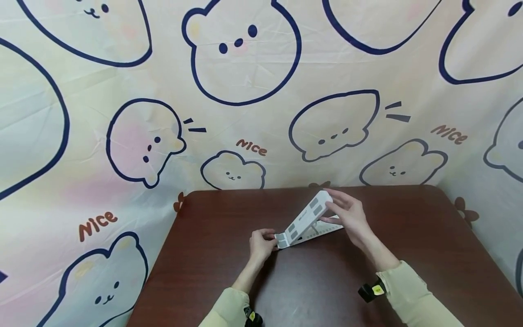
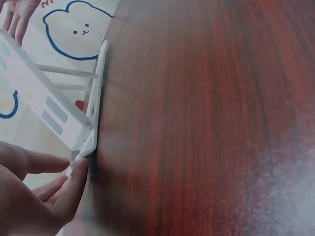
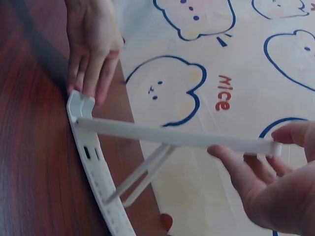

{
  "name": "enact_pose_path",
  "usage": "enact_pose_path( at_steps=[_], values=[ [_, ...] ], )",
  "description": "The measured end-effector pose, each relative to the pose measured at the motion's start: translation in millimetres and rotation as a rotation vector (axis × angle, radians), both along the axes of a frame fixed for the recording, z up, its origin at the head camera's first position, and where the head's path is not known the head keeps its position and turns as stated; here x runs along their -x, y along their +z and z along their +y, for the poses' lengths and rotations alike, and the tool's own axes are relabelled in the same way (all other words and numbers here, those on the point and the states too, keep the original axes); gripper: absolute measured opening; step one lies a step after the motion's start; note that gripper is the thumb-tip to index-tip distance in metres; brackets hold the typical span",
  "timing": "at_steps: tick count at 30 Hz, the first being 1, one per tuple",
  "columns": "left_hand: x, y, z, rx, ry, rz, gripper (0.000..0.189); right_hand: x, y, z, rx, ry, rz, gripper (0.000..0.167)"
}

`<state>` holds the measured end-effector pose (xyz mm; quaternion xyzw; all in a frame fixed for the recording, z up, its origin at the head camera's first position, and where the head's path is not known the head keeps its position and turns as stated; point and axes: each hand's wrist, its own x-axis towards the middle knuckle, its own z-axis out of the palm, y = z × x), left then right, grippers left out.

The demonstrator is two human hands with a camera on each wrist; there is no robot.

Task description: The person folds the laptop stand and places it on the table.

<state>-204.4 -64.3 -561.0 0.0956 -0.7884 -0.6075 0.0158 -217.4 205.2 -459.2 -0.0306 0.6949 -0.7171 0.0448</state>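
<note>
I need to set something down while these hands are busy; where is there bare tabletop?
The table is bare between its left edge and the left grip, between the right forearm and its right edge, and nearer the wearer, between the left sleeve and right sleeve. It is crowded where the left grip and right grip hold the white hinged stand.

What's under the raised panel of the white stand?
Beneath the panel: a two-barred strut and the slotted base. The tabletop directly under the base is covered, not visible.
</note>
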Motion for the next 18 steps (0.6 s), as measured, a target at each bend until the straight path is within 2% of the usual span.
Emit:
enact_pose_path(
  at_steps=[8,18],
  values=[
    [5.7,1.0,0.7,0.064,0.026,0.026,0.031,-5.7,6.0,-4,0.038,-0.036,-0.07,0.055],
    [12.3,0.7,-0.7,0.123,0.048,0.042,0.03,-11.5,4.3,-6,0.126,-0.055,-0.134,0.058]
  ],
)
